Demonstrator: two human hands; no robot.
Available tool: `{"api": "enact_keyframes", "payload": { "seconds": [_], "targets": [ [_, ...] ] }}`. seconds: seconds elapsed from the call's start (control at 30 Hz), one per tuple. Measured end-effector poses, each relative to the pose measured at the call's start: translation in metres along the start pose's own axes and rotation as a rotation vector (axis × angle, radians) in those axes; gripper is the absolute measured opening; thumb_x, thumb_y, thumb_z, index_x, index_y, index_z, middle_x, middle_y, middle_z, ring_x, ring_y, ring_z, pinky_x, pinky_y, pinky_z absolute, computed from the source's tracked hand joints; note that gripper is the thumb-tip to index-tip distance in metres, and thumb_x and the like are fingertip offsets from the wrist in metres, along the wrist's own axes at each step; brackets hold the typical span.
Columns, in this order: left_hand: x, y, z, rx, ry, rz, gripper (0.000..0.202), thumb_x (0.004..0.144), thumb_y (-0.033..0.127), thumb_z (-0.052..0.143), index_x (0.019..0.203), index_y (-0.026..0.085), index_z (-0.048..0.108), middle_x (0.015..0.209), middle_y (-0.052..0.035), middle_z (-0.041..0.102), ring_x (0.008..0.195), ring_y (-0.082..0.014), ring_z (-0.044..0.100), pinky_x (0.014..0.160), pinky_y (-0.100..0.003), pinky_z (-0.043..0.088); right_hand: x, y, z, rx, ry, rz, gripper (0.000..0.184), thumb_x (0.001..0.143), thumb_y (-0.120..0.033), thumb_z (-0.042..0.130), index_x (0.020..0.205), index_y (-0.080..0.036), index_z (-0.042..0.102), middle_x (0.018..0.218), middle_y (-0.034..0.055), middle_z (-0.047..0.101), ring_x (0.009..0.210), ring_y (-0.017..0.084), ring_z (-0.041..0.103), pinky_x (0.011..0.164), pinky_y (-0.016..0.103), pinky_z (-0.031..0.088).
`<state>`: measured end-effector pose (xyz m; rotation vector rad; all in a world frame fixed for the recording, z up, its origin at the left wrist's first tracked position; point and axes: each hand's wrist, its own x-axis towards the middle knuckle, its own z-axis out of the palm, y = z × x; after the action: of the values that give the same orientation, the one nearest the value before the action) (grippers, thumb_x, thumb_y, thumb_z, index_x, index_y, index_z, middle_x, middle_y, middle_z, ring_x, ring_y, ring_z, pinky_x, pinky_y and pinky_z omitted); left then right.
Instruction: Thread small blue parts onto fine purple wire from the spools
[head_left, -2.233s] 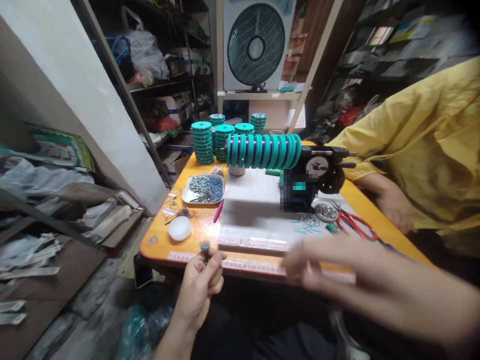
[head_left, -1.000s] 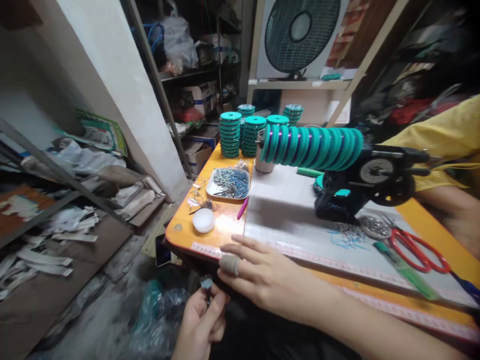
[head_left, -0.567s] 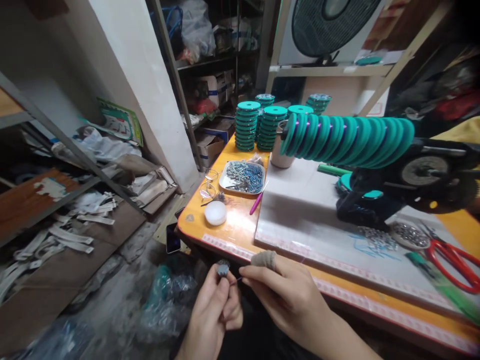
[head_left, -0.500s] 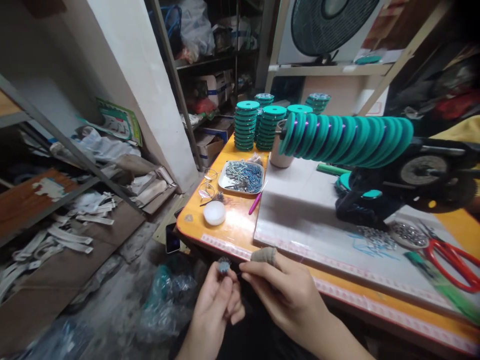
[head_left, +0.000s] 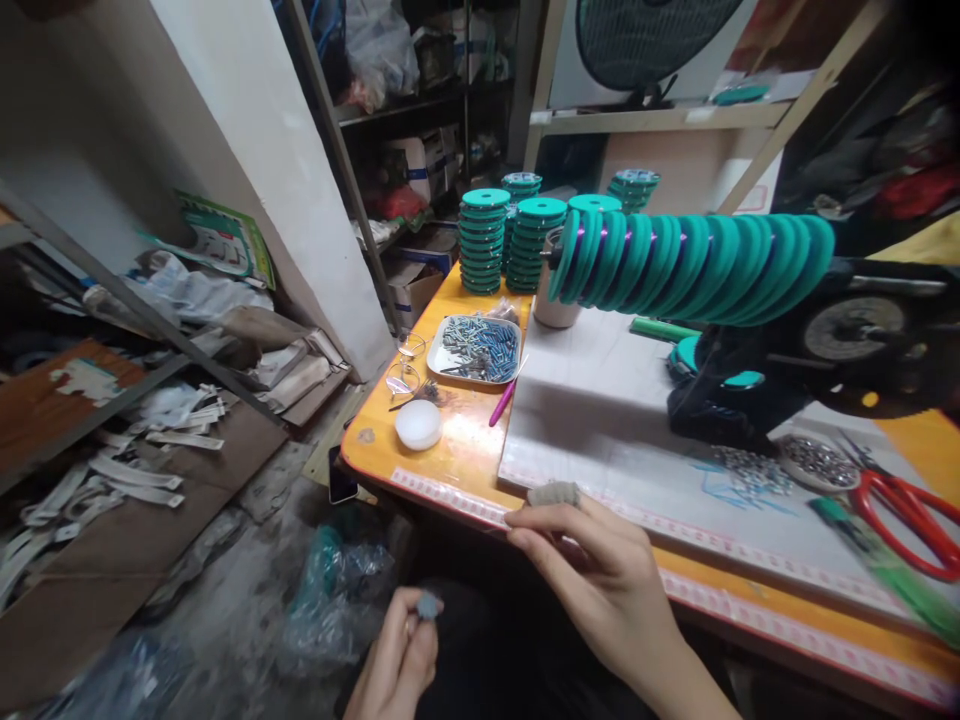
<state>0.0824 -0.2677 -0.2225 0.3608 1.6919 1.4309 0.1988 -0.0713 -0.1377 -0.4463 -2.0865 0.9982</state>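
Observation:
At the bottom, in front of the table edge, my left hand (head_left: 396, 655) is closed on a small grey-blue round piece (head_left: 427, 606) that pokes out between thumb and forefinger. To its right and higher, my right hand (head_left: 604, 575) makes a pinch with thumb and forefinger close to the table's front edge; whatever lies between the fingertips is too fine to make out. A grey finger cover (head_left: 553, 494) is wrapped around one of its fingers. The hands are apart from each other.
A white tray (head_left: 433, 362) of small blue and grey pieces, a white round container (head_left: 418, 426), a purple-handled tool (head_left: 504, 402) and glasses (head_left: 403, 378) lie on the table. Teal spools (head_left: 690, 265) fill a rod on a black machine (head_left: 724, 400). Red-handled scissors (head_left: 870, 510) lie right.
My left hand has dropped down and left with the grey-blue piece. My right hand has shifted slightly right, so the gap between the hands has widened. The view has moved a little.

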Motion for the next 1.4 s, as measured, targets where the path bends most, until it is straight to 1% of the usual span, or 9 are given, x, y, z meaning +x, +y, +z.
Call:
{"api": "enact_keyframes", "payload": {
  "seconds": [0.1, 0.2, 0.37, 0.5, 0.67, 0.9, 1.03, 1.17, 1.4],
  "targets": [
    [0.019, 0.037, 0.028, -0.265, -0.094, 0.138, 0.042, 0.091, 0.062, 0.058, 0.092, 0.020, 0.060, 0.063, 0.0070, 0.037, 0.053, -0.0093, 0.031, 0.051, -0.021, 0.032, 0.000, -0.004, 0.003, 0.060, -0.041, 0.009, 0.009, 0.092, -0.016, 0.069, 0.094, -0.022, 0.075, 0.075, 0.0003, 0.069, 0.067, 0.013, 0.066, 0.061, 0.022, 0.053],
    [0.033, 0.065, 0.054, -0.408, -0.192, 0.173, 0.033, 0.092, 0.053, 0.063, 0.096, 0.020, 0.059, 0.062, 0.0060, 0.047, 0.054, -0.0094, 0.040, 0.053, -0.022, 0.039, -0.001, -0.007, 0.007, 0.202, -0.065, 0.107, 0.012, 0.094, -0.017, 0.066, 0.097, -0.022, 0.077, 0.078, 0.0021, 0.068, 0.064, 0.014, 0.069, 0.057, 0.022, 0.058],
    [0.036, 0.080, 0.075, -0.429, -0.198, 0.224, 0.029, 0.091, 0.048, 0.068, 0.098, 0.020, 0.063, 0.068, 0.0033, 0.057, 0.060, -0.0097, 0.048, 0.059, -0.021, 0.041, -0.002, -0.006, 0.014, 0.388, 0.072, 0.226, 0.015, 0.093, -0.019, 0.067, 0.097, -0.021, 0.080, 0.076, 0.0006, 0.063, 0.048, 0.010, 0.067, 0.047, 0.020, 0.057],
    [0.033, 0.080, 0.076, -0.296, -0.187, 0.292, 0.027, 0.094, 0.048, 0.062, 0.094, 0.021, 0.064, 0.071, 0.0018, 0.059, 0.066, -0.0139, 0.054, 0.065, -0.026, 0.047, -0.001, -0.006, 0.014, 0.400, 0.131, 0.243, 0.014, 0.090, -0.018, 0.070, 0.095, -0.023, 0.082, 0.077, 0.0000, 0.062, 0.045, 0.009, 0.066, 0.045, 0.018, 0.056],
    [0.026, 0.074, 0.075, -0.078, -0.006, 0.298, 0.031, 0.093, 0.050, 0.062, 0.107, 0.023, 0.068, 0.077, -0.0023, 0.066, 0.071, -0.0179, 0.057, 0.067, -0.028, 0.046, -0.007, -0.005, 0.016, 0.436, 0.120, 0.312, 0.010, 0.089, -0.021, 0.071, 0.091, -0.023, 0.081, 0.081, 0.0018, 0.062, 0.047, 0.011, 0.068, 0.043, 0.020, 0.058],
    [0.020, 0.072, 0.089, -0.222, 0.025, 0.238, 0.041, 0.089, 0.055, 0.066, 0.112, 0.022, 0.065, 0.107, -0.0109, 0.071, 0.096, -0.0248, 0.063, 0.083, -0.033, 0.050, -0.016, -0.006, 0.023, 0.449, 0.178, 0.276, 0.009, 0.093, -0.021, 0.067, 0.090, -0.021, 0.076, 0.079, 0.0011, 0.060, 0.049, 0.011, 0.067, 0.042, 0.020, 0.058],
    [0.019, 0.077, 0.092, -0.369, -0.013, 0.214, 0.042, 0.084, 0.057, 0.070, 0.105, 0.022, 0.063, 0.084, -0.0029, 0.067, 0.076, -0.0169, 0.059, 0.071, -0.027, 0.048, -0.015, -0.009, 0.018, 0.366, 0.165, 0.233, 0.011, 0.094, -0.017, 0.065, 0.093, -0.023, 0.074, 0.077, -0.0004, 0.062, 0.049, 0.011, 0.066, 0.048, 0.022, 0.058],
    [0.020, 0.083, 0.083, -0.473, -0.055, 0.275, 0.034, 0.087, 0.052, 0.070, 0.083, 0.022, 0.056, 0.062, 0.0048, 0.052, 0.059, -0.0103, 0.046, 0.061, -0.023, 0.041, -0.013, -0.007, 0.007, 0.130, 0.180, 0.059, 0.013, 0.090, -0.014, 0.069, 0.091, -0.024, 0.077, 0.080, 0.0028, 0.070, 0.069, 0.016, 0.071, 0.061, 0.024, 0.060],
    [0.020, 0.091, 0.061, -0.532, -0.346, 0.098, 0.029, 0.093, 0.046, 0.065, 0.098, 0.023, 0.050, 0.052, 0.0112, 0.035, 0.047, -0.0074, 0.020, 0.046, -0.021, 0.020, -0.023, 0.004, -0.001, -0.090, 0.132, -0.034, 0.015, 0.089, -0.011, 0.069, 0.098, -0.020, 0.077, 0.082, 0.0041, 0.066, 0.067, 0.014, 0.066, 0.060, 0.022, 0.058]
  ]
}}
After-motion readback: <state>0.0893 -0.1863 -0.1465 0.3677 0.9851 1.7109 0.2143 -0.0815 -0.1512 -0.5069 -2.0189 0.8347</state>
